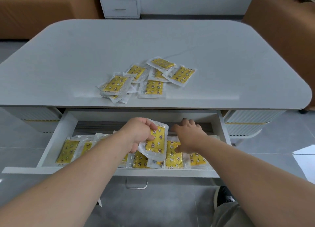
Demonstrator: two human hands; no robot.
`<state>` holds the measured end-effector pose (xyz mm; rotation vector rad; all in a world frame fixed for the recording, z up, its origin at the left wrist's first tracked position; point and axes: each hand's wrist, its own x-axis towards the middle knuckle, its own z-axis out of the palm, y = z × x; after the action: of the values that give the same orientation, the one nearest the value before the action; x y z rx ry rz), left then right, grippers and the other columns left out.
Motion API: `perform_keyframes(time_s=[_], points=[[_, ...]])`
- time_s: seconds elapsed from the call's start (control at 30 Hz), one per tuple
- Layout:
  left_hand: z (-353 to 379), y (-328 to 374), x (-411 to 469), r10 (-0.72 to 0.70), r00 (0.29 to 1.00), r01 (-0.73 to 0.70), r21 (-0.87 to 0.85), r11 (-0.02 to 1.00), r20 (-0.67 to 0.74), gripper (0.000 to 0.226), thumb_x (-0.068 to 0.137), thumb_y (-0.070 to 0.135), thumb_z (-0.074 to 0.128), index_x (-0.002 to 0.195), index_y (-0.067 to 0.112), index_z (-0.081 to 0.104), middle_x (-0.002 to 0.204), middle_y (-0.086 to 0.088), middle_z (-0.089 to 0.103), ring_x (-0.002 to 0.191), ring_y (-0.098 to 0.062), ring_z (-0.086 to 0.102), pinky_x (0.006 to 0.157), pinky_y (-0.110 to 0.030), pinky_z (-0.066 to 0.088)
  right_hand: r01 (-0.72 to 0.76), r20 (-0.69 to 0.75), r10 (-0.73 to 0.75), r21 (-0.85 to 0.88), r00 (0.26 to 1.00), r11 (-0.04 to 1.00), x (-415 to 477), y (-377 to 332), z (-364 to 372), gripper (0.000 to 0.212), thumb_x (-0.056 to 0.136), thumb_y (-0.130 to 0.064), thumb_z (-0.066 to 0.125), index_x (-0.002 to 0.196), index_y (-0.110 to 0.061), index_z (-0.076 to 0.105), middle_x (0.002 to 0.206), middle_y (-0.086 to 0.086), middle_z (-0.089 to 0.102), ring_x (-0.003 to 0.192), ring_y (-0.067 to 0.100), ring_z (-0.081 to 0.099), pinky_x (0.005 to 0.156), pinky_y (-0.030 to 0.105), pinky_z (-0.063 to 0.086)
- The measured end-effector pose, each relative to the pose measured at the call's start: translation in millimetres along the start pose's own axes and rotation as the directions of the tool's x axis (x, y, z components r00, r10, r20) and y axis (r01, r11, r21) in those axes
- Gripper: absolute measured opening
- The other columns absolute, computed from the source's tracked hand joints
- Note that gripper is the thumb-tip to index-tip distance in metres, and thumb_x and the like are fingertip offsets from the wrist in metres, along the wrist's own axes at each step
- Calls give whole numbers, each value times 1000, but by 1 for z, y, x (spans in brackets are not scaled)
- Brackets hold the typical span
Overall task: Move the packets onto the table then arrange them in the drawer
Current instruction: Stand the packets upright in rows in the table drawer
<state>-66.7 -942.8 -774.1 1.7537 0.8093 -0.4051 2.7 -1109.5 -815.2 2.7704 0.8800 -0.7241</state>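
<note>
While the left hand (pixel 139 131) hovers over the open drawer (pixel 56 138), its fingers and thumb are curled round one packet (pixel 156 145), which is lifted clear of the others and tilted. That packet is a clear plastic pouch with a white sealed border, and its yellow inside is printed with white stars, moons and small brown-centred flowers. Just beside it the right hand (pixel 189 134) reaches toward the back of the drawer with fingers loose and spread, holding nothing. Its thumb points down at the pouches beneath, though I cannot tell whether it touches them. A row of packets (pixel 172 156) of the same kind lies flat along the drawer's front, side by side and partly overlapping, from the left end to past the right wrist. Up on the grey table (pixel 153 42), a loose heap of packets (pixel 148 78) sits near the front edge, above the drawer, several piled crosswise.
</note>
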Motion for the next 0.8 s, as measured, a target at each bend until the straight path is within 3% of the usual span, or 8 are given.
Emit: perform_keyframes(time_s=[0.1, 0.17, 0.27, 0.47, 0.6, 0.7, 0.8], points=[[6, -8, 8, -8, 1000, 10, 84, 996, -19, 31, 84, -14, 69, 83, 17, 67, 103, -6, 66, 101, -24, 63, 89, -37, 55, 4, -1, -4, -44, 1000, 999, -4, 2, -12, 84, 83, -54, 76, 151, -24, 37, 147, 16, 40, 136, 37, 38, 110, 50, 38], [10, -13, 11, -23, 1000, 25, 129, 991, -17, 30, 81, -11, 74, 84, 18, 67, 105, -7, 66, 104, -28, 63, 96, -44, 54, -5, -4, 5, -46, 1000, 999, -6, 2, -21, 84, 83, -50, 77, 151, -22, 36, 147, 17, 40, 136, 37, 39, 110, 51, 38], [16, -21, 17, -9, 1000, 12, 229, 973, -14, 29, 78, -6, 80, 81, 19, 65, 102, -4, 65, 103, -27, 61, 92, -41, 55, -15, 12, 15, -28, 1000, 999, -10, 1, -30, 81, 86, -40, 77, 152, -21, 35, 148, 18, 38, 137, 38, 38, 110, 52, 38], [18, -30, 26, 73, 997, -66, 396, 916, -2, 28, 76, 7, 85, 77, 20, 61, 86, 3, 61, 79, -13, 54, 63, -26, 43, 23, 22, -23, -13, 999, 1000, -9, -7, -32, 65, 91, -21, 70, 149, -22, 40, 147, 16, 39, 135, 37, 38, 108, 49, 38], [14, -37, 26, 254, 966, -211, 703, 679, 44, 34, 72, 29, 87, 75, 23, 54, 94, 4, 57, 89, -18, 57, 63, -27, 41, 34, 18, -34, 8, 999, 999, -10, -11, -35, 60, 91, -20, 70, 146, -21, 44, 145, 14, 42, 133, 35, 40, 107, 49, 39], [13, -36, 23, 292, 955, -215, 811, 544, 58, 43, 71, 43, 85, 92, 22, 54, 110, 0, 46, 95, -22, 58, 81, -35, 52, 43, 16, -44, 10, 999, 999, -12, -14, -38, 56, 91, -21, 70, 143, -20, 47, 144, 14, 42, 133, 35, 41, 107, 49, 40], [17, -36, 21, 309, 948, -207, 887, 413, 77, 57, 73, 49, 82, 112, 18, 55, 121, -5, 43, 98, -25, 59, 85, -37, 54, 54, 10, -55, 29, 998, 998, -14, -18, -42, 52, 91, -24, 70, 139, -20, 50, 140, 12, 47, 130, 34, 46, 104, 47, 44]])
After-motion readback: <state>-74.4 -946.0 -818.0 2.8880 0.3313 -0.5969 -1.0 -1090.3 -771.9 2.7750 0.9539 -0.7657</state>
